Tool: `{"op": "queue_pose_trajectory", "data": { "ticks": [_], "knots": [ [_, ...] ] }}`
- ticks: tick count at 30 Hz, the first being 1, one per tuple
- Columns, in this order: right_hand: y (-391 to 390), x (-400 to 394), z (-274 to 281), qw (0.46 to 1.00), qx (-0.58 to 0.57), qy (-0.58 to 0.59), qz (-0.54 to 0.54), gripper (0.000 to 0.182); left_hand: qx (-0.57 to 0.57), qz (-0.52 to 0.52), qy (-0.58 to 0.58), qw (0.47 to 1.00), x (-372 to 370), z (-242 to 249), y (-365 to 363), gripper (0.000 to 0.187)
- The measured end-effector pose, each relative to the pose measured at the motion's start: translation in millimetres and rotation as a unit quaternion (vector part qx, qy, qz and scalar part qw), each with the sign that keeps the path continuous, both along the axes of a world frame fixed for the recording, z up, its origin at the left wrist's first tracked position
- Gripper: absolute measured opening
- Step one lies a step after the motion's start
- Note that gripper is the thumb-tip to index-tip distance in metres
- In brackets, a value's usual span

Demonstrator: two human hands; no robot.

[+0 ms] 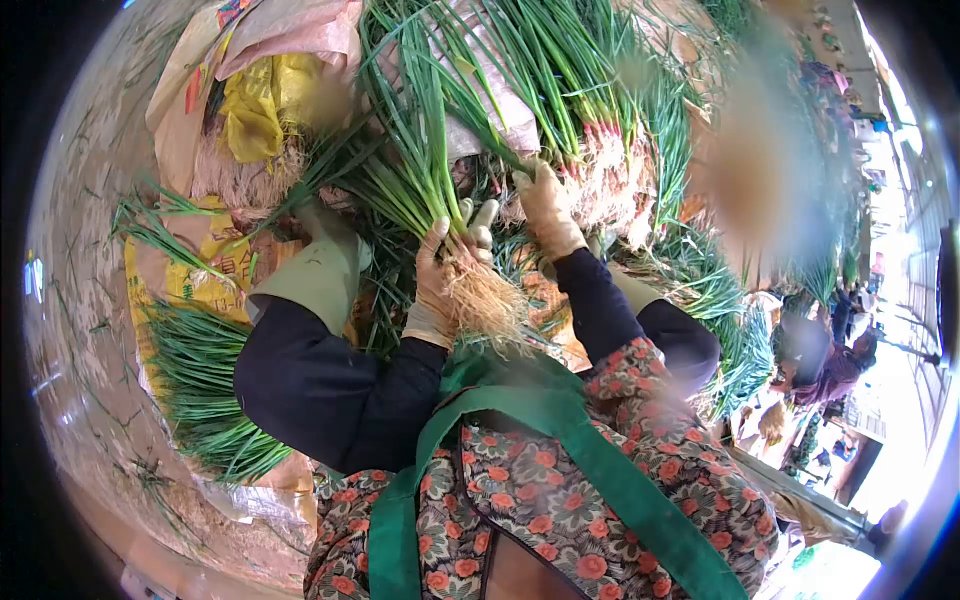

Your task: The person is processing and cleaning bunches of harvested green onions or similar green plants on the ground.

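Note:
My left hand [437, 285], in a pale glove, is wrapped round the lower stalks of a bunch of green onions [432, 170]. Its tan roots [485, 300] hang to the right of the fingers, and the leaves reach up and away. To the right, my right hand [547, 205], also gloved, is closed with fingertips pinched on a green leaf or stalk beside the bunch. A large pile of green onions with reddish stems and pale roots [610, 170] lies just beyond my right hand.
More green onions [210, 380] lie on a yellow printed sack [150, 270] at the left. A yellow plastic bag [255, 115] and pinkish sacking [310, 35] are at the upper left. Other people [840, 365] are at the far right. Blurry spots cover parts of the view.

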State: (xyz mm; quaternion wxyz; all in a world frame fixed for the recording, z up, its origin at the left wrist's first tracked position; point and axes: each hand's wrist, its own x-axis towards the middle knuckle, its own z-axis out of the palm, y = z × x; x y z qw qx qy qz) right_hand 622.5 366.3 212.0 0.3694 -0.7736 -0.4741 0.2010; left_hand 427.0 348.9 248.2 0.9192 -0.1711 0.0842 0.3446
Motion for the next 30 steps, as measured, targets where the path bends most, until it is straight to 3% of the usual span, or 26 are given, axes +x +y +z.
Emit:
{"op": "queue_pose_trajectory", "data": {
  "ticks": [3, 4, 5, 6, 7, 9, 11, 13, 14, 15, 16, 17, 19, 23, 25, 26, 27, 28, 29, 30],
  "knots": [
    [20.2, -0.1, -41.2, 0.99, -0.128, -0.049, 0.042, 0.029, 0.106, -0.033, 0.007, 0.994, 0.9, -6.7, -2.8, 0.041],
    [24.7, -0.1, -40.2, 0.963, -0.254, -0.057, 0.065, 0.028, 0.096, -0.008, -0.046, 0.994, 2.8, -25.1, -1.8, 0.036],
    [18.7, -13.4, -23.5, 0.957, -0.21, -0.108, 0.169, 0.029, 0.08, -0.004, -0.131, 0.988, 2.6, -25.9, -0.9, 0.03],
    [4.1, -13.2, -45.4, 0.908, -0.179, -0.231, 0.301, 0.028, 0.08, 0.012, -0.09, 0.993, 1.1, -22.1, 0.7, 0.028],
    [-12.8, -13.3, -66.7, 0.826, -0.142, -0.345, 0.422, 0.026, 0.079, 0.027, -0.05, 0.995, -0.7, -17.5, 1.9, 0.025],
    [-45.6, -37.9, 39.7, 0.837, -0.32, -0.064, 0.44, 0.028, 0.044, 0.034, 0.013, 0.998, 0.1, -16.4, 3.9, 0.025],
    [-69.4, -5.9, 1.8, 0.768, -0.363, -0.135, 0.51, 0.03, 0.016, 0.027, 0.052, 0.998, 5.2, -18.3, 3.4, 0.025],
    [-65.3, 21.7, -45.5, 0.834, -0.274, -0.107, 0.467, 0.036, -0.008, 0.013, 0.074, 0.997, 8.8, -22.7, -0.6, 0.024],
    [-51.4, 20.1, -33.8, 0.933, -0.232, -0.061, 0.268, 0.036, -0.017, 0.001, 0.071, 0.997, 9.4, -25.5, -1.5, 0.024],
    [-25.3, 10.4, 12.7, 0.95, -0.193, -0.19, 0.158, 0.042, -0.016, 0.0, 0.085, 0.996, 9.4, -24.6, -0.7, 0.023],
    [-6.6, 19.3, 8.0, 0.957, -0.09, -0.257, 0.101, 0.045, -0.014, -0.002, 0.099, 0.995, 8.9, -22.4, -0.5, 0.023],
    [3.9, 16.3, 24.3, 0.955, -0.13, -0.256, 0.073, 0.039, -0.01, -0.006, 0.113, 0.994, 8.2, -19.7, -0.3, 0.023],
    [13.3, 30.2, -13.7, 0.897, -0.234, -0.37, 0.066, 0.03, -0.006, -0.005, 0.111, 0.994, 7.4, -26.1, -2.0, 0.024],
    [6.0, 27.4, -15.7, 0.945, -0.207, -0.253, 0.036, 0.024, -0.045, 0.004, 0.163, 0.986, 6.2, -14.4, -1.1, 0.031],
    [-13.7, 22.8, -17.2, 0.937, -0.196, -0.252, 0.14, 0.024, -0.005, 0.009, 0.239, 0.971, 10.3, -13.2, -1.6, 0.036],
    [-35.4, 7.9, 7.5, 0.845, -0.157, -0.44, 0.261, 0.027, 0.021, -0.015, 0.234, 0.972, 8.5, -36.6, -5.1, 0.03],
    [-53.8, -3.4, 28.8, 0.701, -0.109, -0.601, 0.368, 0.03, 0.039, -0.05, 0.233, 0.97, 4.4, -39.0, -4.4, 0.029],
    [-61.7, -18.4, 37.9, 0.88, -0.103, -0.26, 0.384, 0.03, 0.057, -0.083, 0.231, 0.968, 1.9, -40.8, -3.3, 0.028],
    [-63.4, -30.6, 40.7, 0.928, -0.079, 0.118, 0.344, 0.03, 0.072, -0.082, 0.244, 0.964, 3.7, -41.1, -4.3, 0.026],
    [-71.1, -21.5, 24.0, 0.913, -0.062, 0.091, 0.394, 0.026, 0.087, -0.081, 0.258, 0.959, 5.5, -39.5, -4.8, 0.024]
  ]
}}
